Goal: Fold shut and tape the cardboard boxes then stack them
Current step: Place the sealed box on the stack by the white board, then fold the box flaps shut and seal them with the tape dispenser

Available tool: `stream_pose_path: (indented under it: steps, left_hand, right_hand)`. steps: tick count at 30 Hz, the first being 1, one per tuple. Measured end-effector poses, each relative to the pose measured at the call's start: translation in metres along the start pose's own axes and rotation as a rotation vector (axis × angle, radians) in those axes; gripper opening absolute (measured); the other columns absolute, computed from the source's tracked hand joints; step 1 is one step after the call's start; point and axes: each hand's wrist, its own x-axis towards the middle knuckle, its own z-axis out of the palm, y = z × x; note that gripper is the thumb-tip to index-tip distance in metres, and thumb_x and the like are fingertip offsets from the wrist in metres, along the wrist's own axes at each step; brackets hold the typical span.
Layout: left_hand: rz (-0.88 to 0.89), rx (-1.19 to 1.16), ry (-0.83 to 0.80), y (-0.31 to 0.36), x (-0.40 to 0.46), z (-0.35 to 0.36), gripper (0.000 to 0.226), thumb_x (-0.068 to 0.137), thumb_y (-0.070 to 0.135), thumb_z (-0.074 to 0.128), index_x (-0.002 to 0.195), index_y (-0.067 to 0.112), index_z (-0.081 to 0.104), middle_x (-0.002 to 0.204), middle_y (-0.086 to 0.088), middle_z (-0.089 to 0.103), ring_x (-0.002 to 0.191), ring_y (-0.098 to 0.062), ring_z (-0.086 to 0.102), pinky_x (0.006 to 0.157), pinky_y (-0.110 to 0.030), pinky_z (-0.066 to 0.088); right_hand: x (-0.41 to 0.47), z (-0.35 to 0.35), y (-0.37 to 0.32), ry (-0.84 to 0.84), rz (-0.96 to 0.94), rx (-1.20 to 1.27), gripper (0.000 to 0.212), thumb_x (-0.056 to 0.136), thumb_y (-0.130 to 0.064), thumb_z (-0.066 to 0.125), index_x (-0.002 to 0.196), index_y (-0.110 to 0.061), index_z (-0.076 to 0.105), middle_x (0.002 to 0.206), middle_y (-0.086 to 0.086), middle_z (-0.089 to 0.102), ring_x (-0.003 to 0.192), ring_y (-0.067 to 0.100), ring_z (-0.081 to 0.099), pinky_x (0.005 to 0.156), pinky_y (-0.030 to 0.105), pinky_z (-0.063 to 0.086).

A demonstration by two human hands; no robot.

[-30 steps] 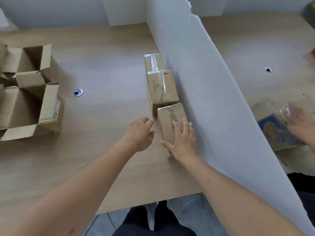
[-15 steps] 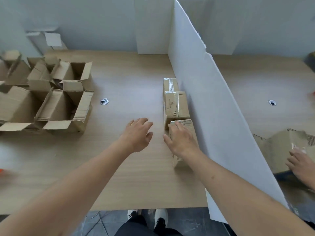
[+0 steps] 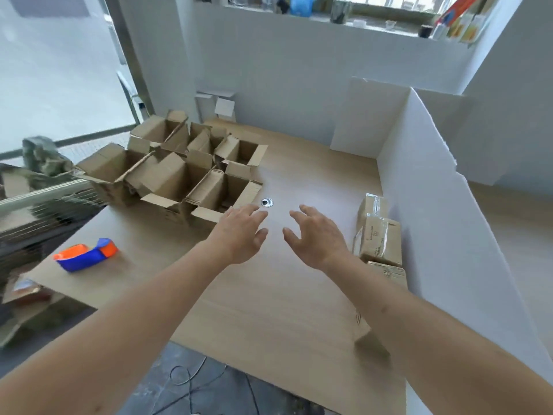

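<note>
Three taped cardboard boxes line the white divider on the right: a far one (image 3: 371, 206), a middle one (image 3: 378, 239) and a near one (image 3: 389, 274) partly behind my right forearm. Several open boxes (image 3: 209, 187) with raised flaps crowd the table's far left. A blue and orange tape dispenser (image 3: 85, 257) lies at the left edge. My left hand (image 3: 239, 232) and my right hand (image 3: 317, 235) hover over the table's middle, fingers spread, holding nothing. The left hand is close to the nearest open box's flap.
A white foam divider (image 3: 434, 220) walls off the right side. A round cable hole (image 3: 267, 202) sits just beyond my fingertips. Cardboard scraps and clutter lie on the floor at the left. A cable runs on the floor below the table's near edge.
My right hand has left the nearest taped box and moved left to the table's middle. My head has lifted and turned left, bringing the open boxes and tape dispenser into view.
</note>
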Motion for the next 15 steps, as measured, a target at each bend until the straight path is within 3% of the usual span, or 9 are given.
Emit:
stream_pose_path:
  steps: [4, 10, 15]
  left_hand:
    - [-0.031, 0.002, 0.025, -0.061, -0.022, -0.016, 0.042, 0.103, 0.036, 0.047, 0.14, 0.017, 0.055, 0.144, -0.004, 0.051, 0.132, -0.026, 0.049, 0.114, -0.048, 0.036]
    - [-0.026, 0.017, -0.009, -0.162, -0.048, -0.033, 0.051, 0.103, 0.04, 0.048, 0.15, 0.019, 0.048, 0.155, -0.006, 0.044, 0.144, -0.024, 0.039, 0.119, -0.043, 0.031]
    - [0.002, 0.002, -0.042, -0.226, -0.059, -0.037, 0.049, 0.103, 0.038, 0.05, 0.147, 0.016, 0.052, 0.149, -0.006, 0.049, 0.136, -0.026, 0.045, 0.112, -0.043, 0.034]
  right_hand:
    - [0.018, 0.017, -0.061, -0.016, -0.061, -0.025, 0.05, 0.101, -0.047, 0.048, 0.142, -0.019, 0.054, 0.153, 0.006, 0.046, 0.137, 0.027, 0.046, 0.109, 0.041, 0.039]
    - [0.048, 0.052, -0.156, -0.023, -0.054, -0.014, 0.041, 0.1, -0.045, 0.048, 0.13, -0.019, 0.059, 0.129, 0.002, 0.059, 0.118, 0.026, 0.057, 0.098, 0.04, 0.048]
    - [0.064, 0.082, -0.21, -0.064, 0.037, -0.001, 0.043, 0.1, -0.045, 0.048, 0.131, -0.017, 0.058, 0.133, 0.003, 0.058, 0.12, 0.028, 0.056, 0.099, 0.043, 0.047]
